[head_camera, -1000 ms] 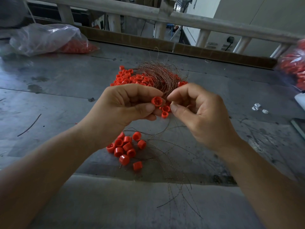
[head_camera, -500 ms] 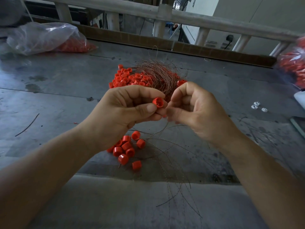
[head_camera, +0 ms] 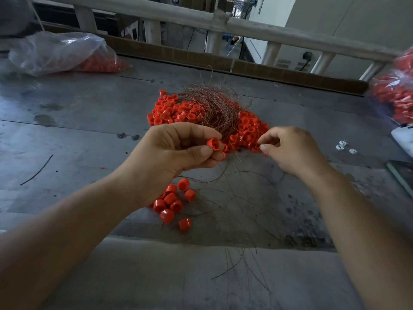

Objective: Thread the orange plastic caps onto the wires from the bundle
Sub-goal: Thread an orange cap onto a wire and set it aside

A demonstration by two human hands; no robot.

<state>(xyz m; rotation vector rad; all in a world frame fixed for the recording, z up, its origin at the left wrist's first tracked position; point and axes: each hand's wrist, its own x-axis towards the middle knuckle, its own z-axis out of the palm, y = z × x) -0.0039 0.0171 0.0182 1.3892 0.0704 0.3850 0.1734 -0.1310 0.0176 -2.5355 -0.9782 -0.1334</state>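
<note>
**A:** Your right hand point(head_camera: 290, 151) is the hard part. Thumb and forefinger tips sit nearly together at the right edge of the pile of caps point(head_camera: 174, 110), but any wire there is too thin to make out. I cannot tell whether you pinch 1 or nothing.

**B:** Your left palm is hidden too, since that hand turns its back to you. At the far right a bag of orange parts point(head_camera: 397, 92) is blurred and cut off. So is a dark flat object point(head_camera: 402, 177) below it.

**A:** The orange cap point(head_camera: 213, 144) is plain enough. Your left hand point(head_camera: 176, 153) holds it between thumb tip and curled fingers, open end toward you, raised above the table point(head_camera: 89, 135).

**B:** The wire bundle point(head_camera: 210, 104) lies on the pile just behind that cap, its strands curving down toward your left fingers. Whether any strand reaches the cap I cannot say.

**A:** Both forearms come in from the bottom corners, and your hands are apart with a gap between them.

**B:** Under your left wrist lies a small cluster of caps point(head_camera: 173, 202), with loose wires point(head_camera: 234, 198) fanned toward the near table edge. A clear bag point(head_camera: 58, 52) sits far left, and 3 white bits point(head_camera: 352, 151) lie to your right.
</note>
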